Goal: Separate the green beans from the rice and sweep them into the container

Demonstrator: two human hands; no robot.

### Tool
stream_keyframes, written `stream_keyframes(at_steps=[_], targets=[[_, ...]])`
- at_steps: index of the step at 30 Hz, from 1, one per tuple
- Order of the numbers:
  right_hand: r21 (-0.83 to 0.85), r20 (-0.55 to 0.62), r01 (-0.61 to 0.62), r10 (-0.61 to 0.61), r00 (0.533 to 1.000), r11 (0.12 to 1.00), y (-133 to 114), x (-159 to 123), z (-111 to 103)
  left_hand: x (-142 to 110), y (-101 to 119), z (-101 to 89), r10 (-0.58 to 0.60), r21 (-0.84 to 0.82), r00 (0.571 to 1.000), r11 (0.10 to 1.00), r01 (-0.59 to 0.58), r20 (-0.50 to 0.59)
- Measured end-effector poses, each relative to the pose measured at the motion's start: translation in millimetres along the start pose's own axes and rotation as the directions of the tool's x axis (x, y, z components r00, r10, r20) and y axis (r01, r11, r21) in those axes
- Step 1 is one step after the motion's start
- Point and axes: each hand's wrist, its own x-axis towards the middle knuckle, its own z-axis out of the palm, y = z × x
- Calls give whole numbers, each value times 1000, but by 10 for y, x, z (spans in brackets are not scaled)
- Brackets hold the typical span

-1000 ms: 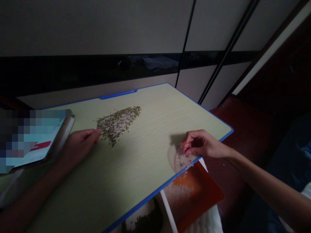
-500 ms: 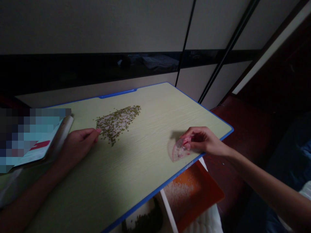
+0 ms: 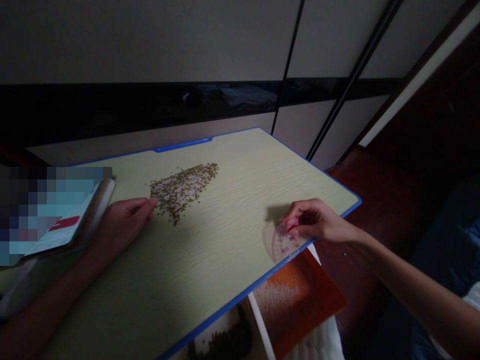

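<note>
Protractor (image 3: 284, 244), pinched by the right hand (image 3: 313, 219), probably so its curve stays free; left hand (image 3: 129, 217) curled closed beside grains (image 3: 183, 186).

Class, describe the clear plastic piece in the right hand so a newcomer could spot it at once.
Find the blue-rimmed pale tabletop. By its near edge, the right hand pinches the clear plastic piece. Unlike the opaque orange tray below, it is see-through, with a curved pinkish edge.

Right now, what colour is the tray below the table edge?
The tray is orange; the head view shows it.
</note>
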Motion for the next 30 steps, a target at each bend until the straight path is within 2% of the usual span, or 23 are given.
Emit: stream_keyframes(at_steps=[16,20,24,27,30], targets=[[-66,61,-25,29,998,997,-14,-30,-28,-23,40,-18,-20,-4,1000,1000,20,5],[2,-11,-4,4,1000,1000,2,-19,-45,-12,43,-12,-17,5,1000,1000,17,0],[43,-135,39,-33,990,998,22,8,-29,0,16,-1,-19,-4,1000,1000,19,-1],[29,-236,75,-67,970,997,31,30,-1,8,-5,4,-5,-11,1000,1000,5,0],[-9,-264,71,-70,962,997,31,42,17,7,-1,3,4,-8,1000,1000,-4,-2]])
